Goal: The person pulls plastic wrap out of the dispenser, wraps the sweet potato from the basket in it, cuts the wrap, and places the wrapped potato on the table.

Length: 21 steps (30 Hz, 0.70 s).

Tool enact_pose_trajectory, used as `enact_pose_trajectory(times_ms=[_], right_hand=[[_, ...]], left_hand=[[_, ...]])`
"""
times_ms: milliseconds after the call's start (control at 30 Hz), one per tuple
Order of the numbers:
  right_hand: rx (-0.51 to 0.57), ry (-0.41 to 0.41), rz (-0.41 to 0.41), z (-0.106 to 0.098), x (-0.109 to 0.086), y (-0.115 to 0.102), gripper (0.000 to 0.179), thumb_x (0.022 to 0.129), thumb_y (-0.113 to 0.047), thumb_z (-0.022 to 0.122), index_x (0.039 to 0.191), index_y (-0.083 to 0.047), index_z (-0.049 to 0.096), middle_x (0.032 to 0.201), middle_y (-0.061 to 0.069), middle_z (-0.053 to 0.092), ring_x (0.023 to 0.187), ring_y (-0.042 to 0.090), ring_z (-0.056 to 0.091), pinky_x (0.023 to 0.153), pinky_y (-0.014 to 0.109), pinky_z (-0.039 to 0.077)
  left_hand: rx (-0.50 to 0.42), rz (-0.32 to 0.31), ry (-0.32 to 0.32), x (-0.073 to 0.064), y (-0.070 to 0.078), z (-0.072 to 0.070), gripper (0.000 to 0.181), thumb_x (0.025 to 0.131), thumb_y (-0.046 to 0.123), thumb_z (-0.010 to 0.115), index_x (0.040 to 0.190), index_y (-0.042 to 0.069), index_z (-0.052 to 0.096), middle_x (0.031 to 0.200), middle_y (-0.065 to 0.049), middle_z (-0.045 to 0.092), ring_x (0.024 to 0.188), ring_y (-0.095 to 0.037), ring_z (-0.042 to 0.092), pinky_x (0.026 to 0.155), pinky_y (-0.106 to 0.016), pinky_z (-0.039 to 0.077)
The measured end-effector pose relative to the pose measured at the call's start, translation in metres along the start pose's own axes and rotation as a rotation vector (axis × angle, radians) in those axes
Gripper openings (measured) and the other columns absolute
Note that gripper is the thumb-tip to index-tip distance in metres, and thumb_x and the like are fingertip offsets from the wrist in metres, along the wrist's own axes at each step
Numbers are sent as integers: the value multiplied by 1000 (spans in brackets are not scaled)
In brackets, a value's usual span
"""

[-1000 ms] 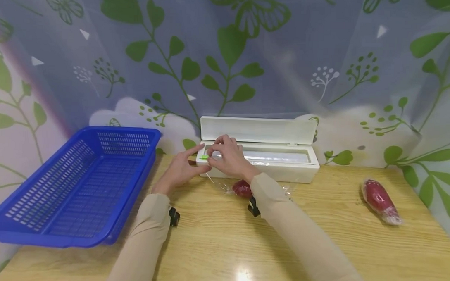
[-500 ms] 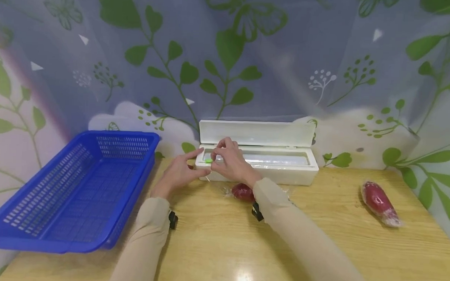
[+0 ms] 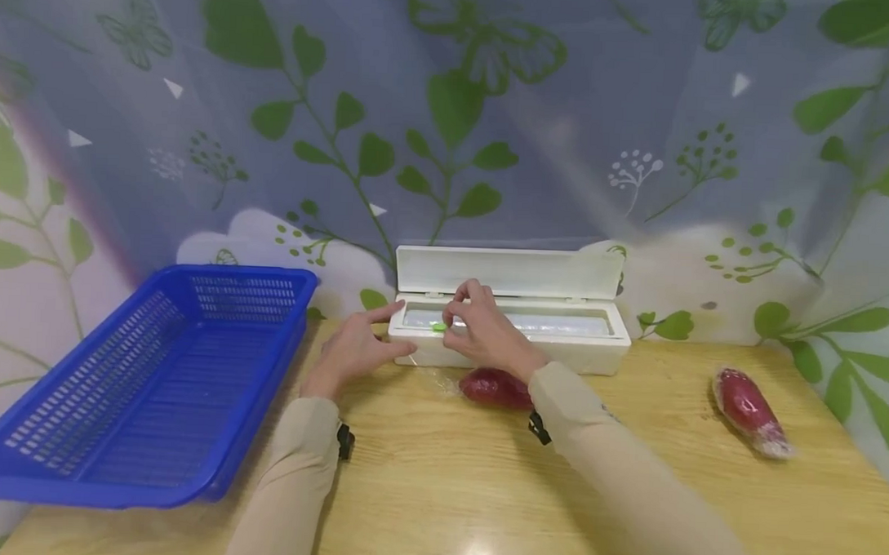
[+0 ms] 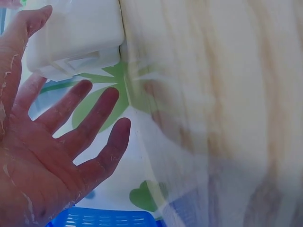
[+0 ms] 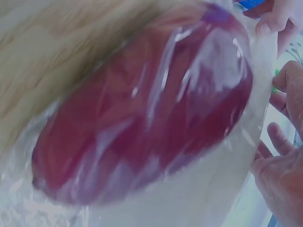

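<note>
A white cling film dispenser stands against the back with its lid raised and a roll inside. My right hand pinches the small green slide cutter at the front rim. My left hand braces the dispenser's left end, thumb low on the front, forefinger at the top corner. In the left wrist view, its other fingers spread out straight. Below the dispenser lies a dark red oblong vegetable under clear film; the right wrist view shows wrinkled film over the vegetable.
A big blue plastic basket stands at the left of the wooden table. Another red vegetable, wrapped in film, lies at the right. A leaf-patterned cloth hangs right behind the dispenser.
My right hand has slid the green cutter rightward along the dispenser's rim. More of the film-covered vegetable shows beside the right wrist. My left hand stays at the dispenser's left end.
</note>
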State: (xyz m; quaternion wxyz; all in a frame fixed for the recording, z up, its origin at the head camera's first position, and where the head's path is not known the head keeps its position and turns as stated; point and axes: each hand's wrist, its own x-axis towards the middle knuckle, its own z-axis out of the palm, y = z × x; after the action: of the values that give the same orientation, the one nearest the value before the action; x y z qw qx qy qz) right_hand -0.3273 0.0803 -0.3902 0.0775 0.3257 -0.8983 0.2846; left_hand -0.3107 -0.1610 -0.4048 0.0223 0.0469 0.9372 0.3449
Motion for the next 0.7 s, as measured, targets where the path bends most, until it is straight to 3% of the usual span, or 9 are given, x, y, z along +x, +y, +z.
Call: enact_pose_trajectory(times_ms=[267,467,700], right_hand=[[-54,12,-9,-16,-17,13,10,84,-10,63,94,-10,66,119,12,44,113,31,44,81,40,50],[-72,33,-12,-28,-30,28,11,82,-9,64,92,-11,67,118,13,46,113,34,47,78,40,51],[-99,48,-2,-42,-45,43,10,84,-11,64,93,-11,67,114,13,45,108,32,46,78,39,47]], left_hand=[[1,-5,-2,0,-1,3,80,80,62,78,150,50,43,149,-8,55,53,-13,39,53,-33,40],[-1,2,-5,-1,-2,0,78,80,63,77,150,52,43,161,-7,44,49,-11,34,48,-31,38],[-4,-11,9,-1,-2,2,77,79,64,77,148,54,44,160,-6,46,50,-11,34,48,-31,38]])
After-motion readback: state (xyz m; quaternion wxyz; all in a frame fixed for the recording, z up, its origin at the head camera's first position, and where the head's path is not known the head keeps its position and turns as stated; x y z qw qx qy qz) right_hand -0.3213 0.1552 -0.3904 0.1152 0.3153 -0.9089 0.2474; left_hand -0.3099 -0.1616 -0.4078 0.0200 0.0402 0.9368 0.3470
